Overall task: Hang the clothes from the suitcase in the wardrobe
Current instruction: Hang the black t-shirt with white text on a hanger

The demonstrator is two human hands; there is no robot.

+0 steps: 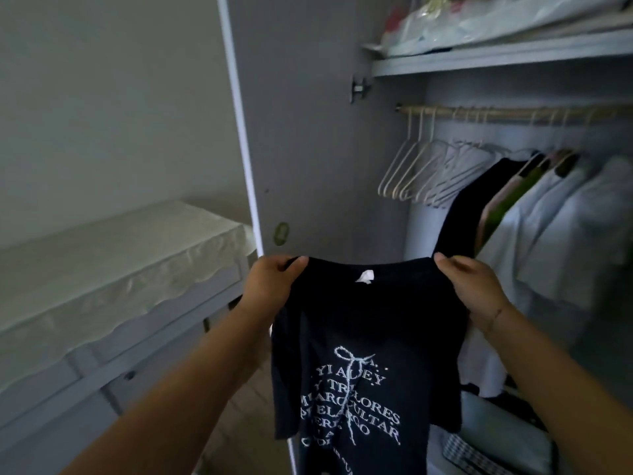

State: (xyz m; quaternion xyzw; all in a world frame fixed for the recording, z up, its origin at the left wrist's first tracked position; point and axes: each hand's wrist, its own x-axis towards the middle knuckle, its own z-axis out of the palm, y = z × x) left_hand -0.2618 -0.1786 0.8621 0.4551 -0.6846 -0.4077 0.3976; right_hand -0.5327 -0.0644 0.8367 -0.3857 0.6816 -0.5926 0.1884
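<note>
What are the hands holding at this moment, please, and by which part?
A black T-shirt: left hand grips one shoulder, right hand the other.

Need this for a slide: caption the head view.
Left hand and right hand hold a black printed T-shirt before the open wardrobe, empty hangers on its rail.

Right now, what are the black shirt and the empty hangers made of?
The black shirt: soft knit fabric, likely cotton; it droops and creases. The empty hangers: thin pale rods, probably coated wire or plastic; too dim to tell.
</note>
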